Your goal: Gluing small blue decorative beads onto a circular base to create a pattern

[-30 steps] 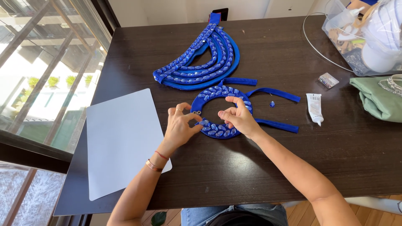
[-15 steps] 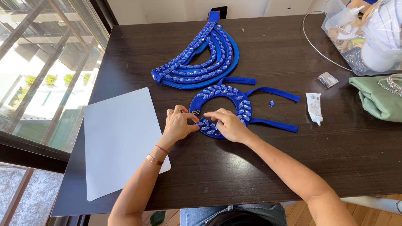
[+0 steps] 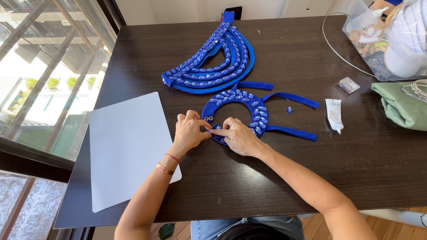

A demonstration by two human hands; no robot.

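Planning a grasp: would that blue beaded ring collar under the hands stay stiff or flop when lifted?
Blue beaded ring collar probably keeps its ring shape: it lies flat like a backed band. Its loose straps would likely dangle. The stones may make it heavyish and slick to pinch.

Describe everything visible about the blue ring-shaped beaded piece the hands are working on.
The blue ring-shaped piece lies flat on the dark table. It looks like blue fabric, its top covered with rows of shiny blue oval stones, open in the middle, with two plain blue straps trailing to the right. The left hand and right hand both press on its lower left end, fingertips meeting there.
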